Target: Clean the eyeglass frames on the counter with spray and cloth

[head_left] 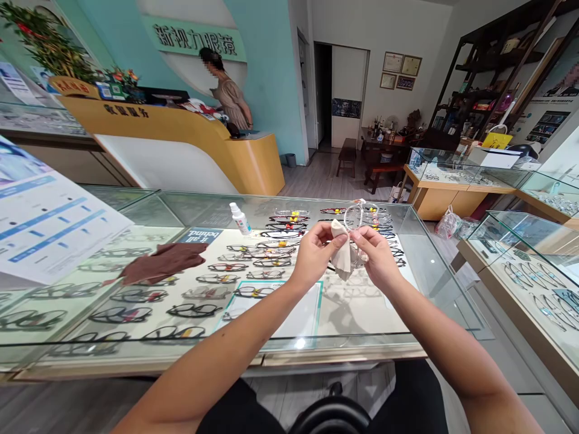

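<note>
The left hand point(316, 250) had thumb and fingers pinched together on a beige cloth point(342, 262), and the right hand point(376, 250) had its fingertips closed on clear-rimmed eyeglasses point(354, 217), held up between the two hands with one round lens rising just above the fingers. The cloth was bunched close against the frame. Judging from this, the wiping was under way and unfinished: cloth and eyeglasses were both in hand, neither set down. How clean the lenses were could not be told.

Below the fingers spread a glass display case point(425, 259), rows of spectacle frames point(226, 267) lying beneath its top. A crumpled brown cloth point(165, 263) lay well to the left of the fingers; a white spray bottle point(240, 219) stood nearer them, leftward and beyond.

Farther past the fingers, to the left, a person point(233, 99) stood behind a curved reception counter point(256, 160). Straight beyond were a wooden bench point(347, 154) and, farther still, framed certificates point(392, 62) on the wall.
</note>
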Demonstrator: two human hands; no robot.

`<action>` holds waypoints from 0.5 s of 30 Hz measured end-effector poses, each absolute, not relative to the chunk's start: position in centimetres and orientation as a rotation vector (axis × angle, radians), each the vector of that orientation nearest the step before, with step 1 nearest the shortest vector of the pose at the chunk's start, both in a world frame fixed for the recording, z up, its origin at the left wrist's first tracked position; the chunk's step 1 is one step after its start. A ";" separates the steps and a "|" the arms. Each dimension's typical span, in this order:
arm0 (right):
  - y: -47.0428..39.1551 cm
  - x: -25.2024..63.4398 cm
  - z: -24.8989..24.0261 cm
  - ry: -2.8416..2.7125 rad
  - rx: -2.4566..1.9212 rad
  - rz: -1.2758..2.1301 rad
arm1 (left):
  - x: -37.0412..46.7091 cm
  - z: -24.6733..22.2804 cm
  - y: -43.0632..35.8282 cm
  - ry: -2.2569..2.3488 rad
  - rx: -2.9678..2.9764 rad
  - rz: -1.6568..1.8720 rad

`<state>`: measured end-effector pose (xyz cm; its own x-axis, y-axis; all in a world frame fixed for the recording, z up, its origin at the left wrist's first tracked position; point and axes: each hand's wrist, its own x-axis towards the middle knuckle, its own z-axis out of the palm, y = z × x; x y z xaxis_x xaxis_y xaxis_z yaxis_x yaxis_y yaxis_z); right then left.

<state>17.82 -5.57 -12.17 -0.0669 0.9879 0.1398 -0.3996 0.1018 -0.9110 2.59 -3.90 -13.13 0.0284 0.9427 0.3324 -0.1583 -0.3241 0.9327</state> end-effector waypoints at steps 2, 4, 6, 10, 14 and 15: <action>-5.6 17.8 -12.2 -1.046 -0.772 1.327 | 2.5 -13.3 -3.6 0.858 1.315 1.500; -5.5 17.7 -12.2 -1.064 -0.776 1.290 | 2.4 -13.4 -3.3 0.819 1.235 1.503; -5.5 17.7 -12.1 -1.070 -0.783 1.262 | 2.3 -13.5 -3.0 0.783 1.138 1.503; -5.5 17.8 -12.0 -1.073 -0.800 1.220 | 2.1 -13.5 -2.6 0.745 1.043 1.503; -5.2 18.3 -11.9 -1.094 -0.866 1.127 | 1.9 -13.4 -2.4 0.696 1.114 1.501; -5.1 18.4 -11.9 -1.102 -0.883 1.098 | 1.8 -13.4 -2.3 0.695 1.168 1.501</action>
<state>18.40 -5.15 -11.92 0.0798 0.9692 0.2329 -0.2299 0.2452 -0.9418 1.83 -2.31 -13.42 0.0402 0.9509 0.3068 -0.3810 -0.2693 0.8845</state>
